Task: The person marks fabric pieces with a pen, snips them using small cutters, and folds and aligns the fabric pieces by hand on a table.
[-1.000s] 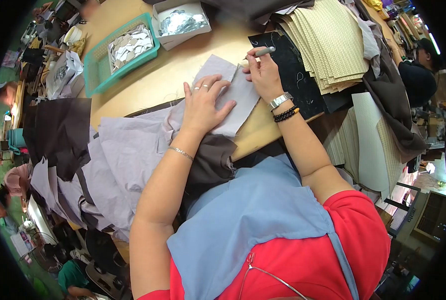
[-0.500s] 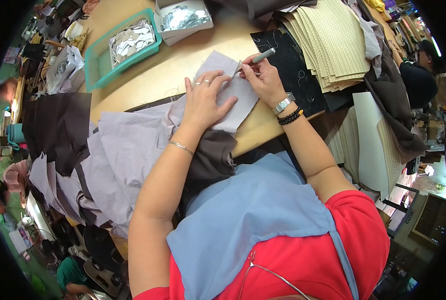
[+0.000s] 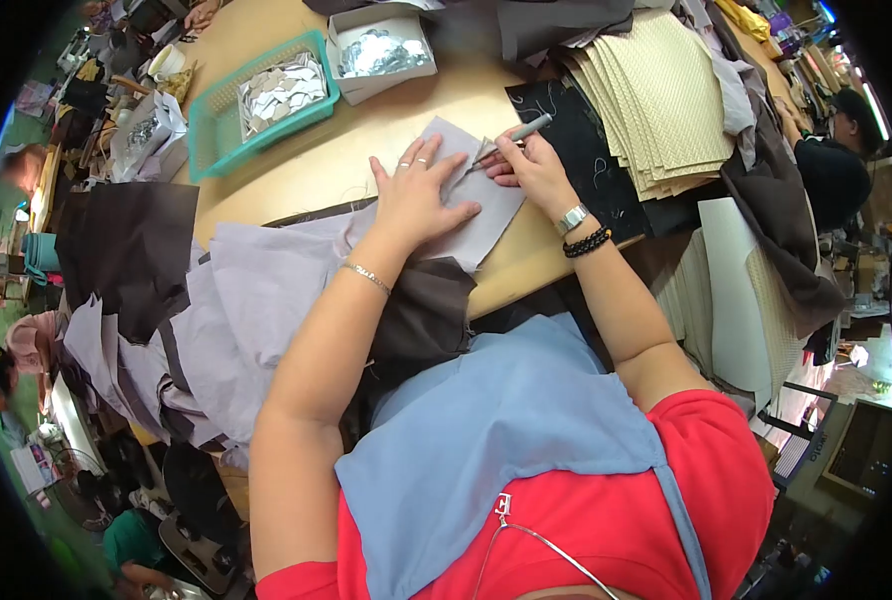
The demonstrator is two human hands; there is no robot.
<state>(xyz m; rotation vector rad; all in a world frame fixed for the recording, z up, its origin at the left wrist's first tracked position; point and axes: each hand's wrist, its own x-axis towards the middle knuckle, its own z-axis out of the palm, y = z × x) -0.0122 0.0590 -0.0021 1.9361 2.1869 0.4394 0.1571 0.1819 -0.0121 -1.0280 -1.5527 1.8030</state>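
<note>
My left hand (image 3: 423, 195) lies flat with its fingers spread, pressing a light grey-lilac fabric piece (image 3: 481, 222) onto the wooden table. In my right hand (image 3: 538, 172) a grey pen (image 3: 529, 128) is pinched, its thick end pointing up and right. Its thin tip is down at the fabric, close to my left fingertips; whether it touches cannot be made out. More lilac fabric pieces (image 3: 256, 290) spread left of my left forearm and hang over the table edge. Dark brown cloth (image 3: 421, 310) bunches under my left wrist.
A teal basket (image 3: 206, 140) of small light pieces and a white box (image 3: 384, 85) of shiny metal parts stand at the back. Stacked cream textured sheets (image 3: 656, 100) lie on black material (image 3: 591, 160) at right. A co-worker (image 3: 836, 165) is at far right.
The view has shifted slightly. My right hand has turned a little and the pen lies lower and flatter, its thin tip now showing at the fabric. My left hand still presses it.
</note>
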